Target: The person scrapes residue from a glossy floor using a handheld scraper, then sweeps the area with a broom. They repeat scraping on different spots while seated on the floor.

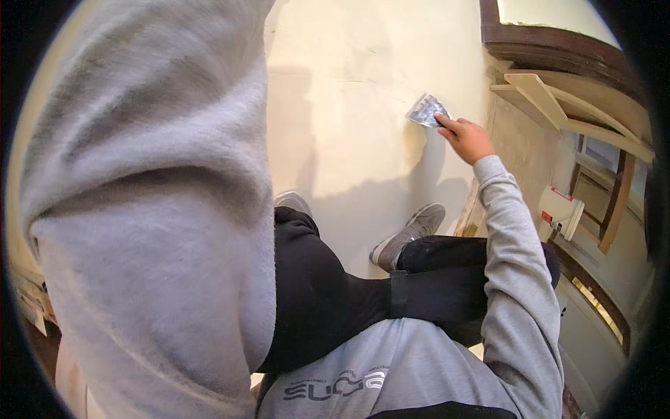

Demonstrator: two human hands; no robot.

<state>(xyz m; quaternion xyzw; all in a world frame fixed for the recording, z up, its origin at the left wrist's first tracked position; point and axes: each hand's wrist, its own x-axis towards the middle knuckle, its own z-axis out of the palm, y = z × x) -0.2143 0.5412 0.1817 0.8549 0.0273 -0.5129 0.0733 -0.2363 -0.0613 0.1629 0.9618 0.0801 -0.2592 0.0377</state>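
Note:
My right hand (469,140) grips a putty knife (426,110) with a wide, smeared metal blade. A finger lies along the blade, and the handle is hidden in the hand. Behind the blade spreads a cream-coloured, smooth surface (361,131) with faint marks and shadows on it. Whether the blade touches that surface, I cannot tell. My left hand is out of view; only its raised grey sleeve (157,235) shows, covering much of the left side.
My shoes (426,222) are below the knife, and my bent legs in black trousers (324,272) are nearer. On the right are a dark wooden frame (544,39), light wooden boards (539,99) and a white bucket (559,209).

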